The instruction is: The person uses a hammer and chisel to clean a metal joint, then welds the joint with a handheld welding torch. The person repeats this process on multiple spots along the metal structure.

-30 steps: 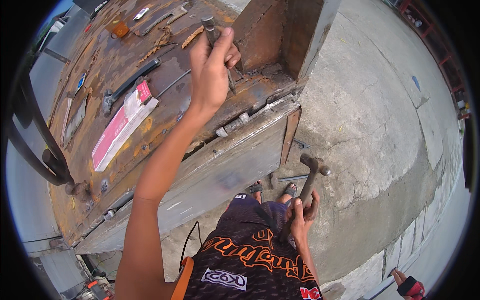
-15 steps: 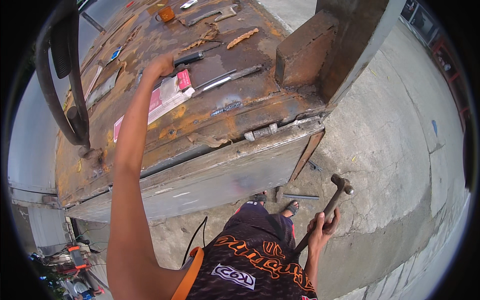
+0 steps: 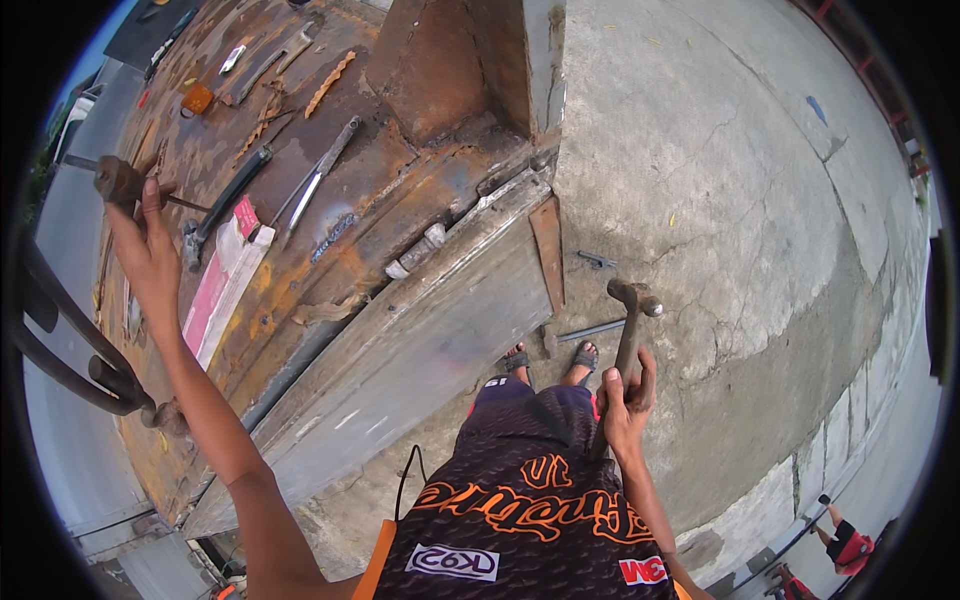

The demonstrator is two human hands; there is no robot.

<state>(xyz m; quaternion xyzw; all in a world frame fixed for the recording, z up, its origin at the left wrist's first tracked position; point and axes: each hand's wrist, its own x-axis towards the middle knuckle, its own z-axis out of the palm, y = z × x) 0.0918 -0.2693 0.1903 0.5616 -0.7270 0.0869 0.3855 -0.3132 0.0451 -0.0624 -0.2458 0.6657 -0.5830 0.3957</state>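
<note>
My left hand [image 3: 150, 240] grips a dark, blocky metal tool with a thin rod [image 3: 119, 182] at the upper left, over a rusty steel deck [image 3: 275, 290]. Beside it lie a black-handled tool [image 3: 230, 195], a torn pink-and-white carton [image 3: 225, 280] and long steel pieces, including a chisel [image 3: 325, 170]. My right hand [image 3: 625, 410] is wrapped round the handle of a ball-peen hammer [image 3: 635, 300], head upward, low over the concrete beside my body.
An upright rusty steel plate [image 3: 430, 70] stands at the deck's corner. An orange mug [image 3: 197, 98] and scraps sit farther back. A curved black frame [image 3: 90, 355] is at left. A bar [image 3: 590, 330] lies on the concrete [image 3: 740, 250]. Other people [image 3: 845, 545] appear at lower right.
My left hand has left the chisel lying on the deck, moved left and taken hold of the blocky tool. My right hand still holds the hammer low.
</note>
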